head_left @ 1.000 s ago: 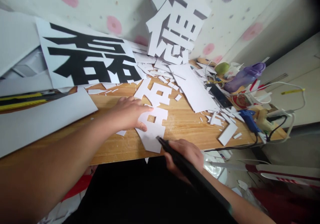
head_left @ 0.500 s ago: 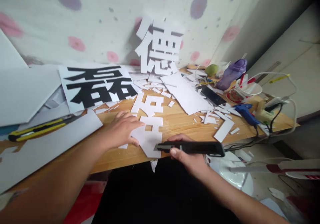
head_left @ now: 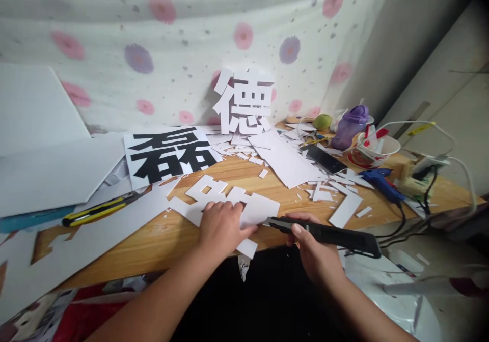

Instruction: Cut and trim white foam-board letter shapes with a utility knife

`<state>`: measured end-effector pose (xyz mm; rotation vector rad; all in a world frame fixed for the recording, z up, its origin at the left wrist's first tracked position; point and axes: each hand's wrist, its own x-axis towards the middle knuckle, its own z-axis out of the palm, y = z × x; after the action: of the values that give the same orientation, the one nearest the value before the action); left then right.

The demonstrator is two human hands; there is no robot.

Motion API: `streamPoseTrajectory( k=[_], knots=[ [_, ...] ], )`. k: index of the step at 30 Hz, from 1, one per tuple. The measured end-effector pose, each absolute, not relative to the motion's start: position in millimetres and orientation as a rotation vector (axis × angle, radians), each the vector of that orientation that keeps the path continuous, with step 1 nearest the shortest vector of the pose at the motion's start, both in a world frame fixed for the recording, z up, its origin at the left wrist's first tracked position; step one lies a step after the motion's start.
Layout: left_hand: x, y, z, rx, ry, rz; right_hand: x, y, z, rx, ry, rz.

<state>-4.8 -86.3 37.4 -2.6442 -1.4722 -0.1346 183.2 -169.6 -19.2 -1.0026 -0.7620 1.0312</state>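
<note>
White foam board with square cut-outs (head_left: pixel 262 207) lies near the table's front edge. My left hand (head_left: pixel 225 230) presses down on it, fingers partly curled over the board and thumb toward its right part. A black utility knife (head_left: pixel 340 236) is in my right hand (head_left: pixel 311 243), its blade pointing left at the board's right end. A small white piece (head_left: pixel 246 248) sits at the table edge beside my left hand. Behind, a printed sheet with black characters (head_left: pixel 171 153) lies flat, and a white cut-out character (head_left: pixel 244 103) stands against the patterned cloth.
A yellow-black cutter (head_left: pixel 99 208) and long white board (head_left: pixel 114 230) are at left. White scraps, a phone (head_left: pixel 324 159), a purple bottle (head_left: pixel 350 125), a paper bowl (head_left: pixel 372 148) and a blue glue gun (head_left: pixel 382 183) with cables occupy the right.
The foam board has been turned so its long side runs sideways. My left hand has shifted right onto it. The knife and my right hand are a little farther right. The camera view has tilted up.
</note>
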Motion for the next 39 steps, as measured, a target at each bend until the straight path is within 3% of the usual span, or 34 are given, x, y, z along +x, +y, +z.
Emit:
streamPoseTrajectory(
  k=[13, 27, 34, 39],
  knots=[
    [3, -76, 43, -2.834, -1.389, 0.022, 190, -87, 6, -0.866, -0.639, 1.026],
    [-48, -46, 23, -3.231, -0.801, 0.066, 231, -85, 9, -1.424, -1.591, 0.652],
    [-69, -27, 18, -3.225, -0.774, 0.055, 224, -79, 15, -1.448, -1.702, 0.699],
    [-29, -37, 30, -3.131, -0.881, 0.095, 221, -72, 21, -1.443, -1.758, 0.706]
  ],
)
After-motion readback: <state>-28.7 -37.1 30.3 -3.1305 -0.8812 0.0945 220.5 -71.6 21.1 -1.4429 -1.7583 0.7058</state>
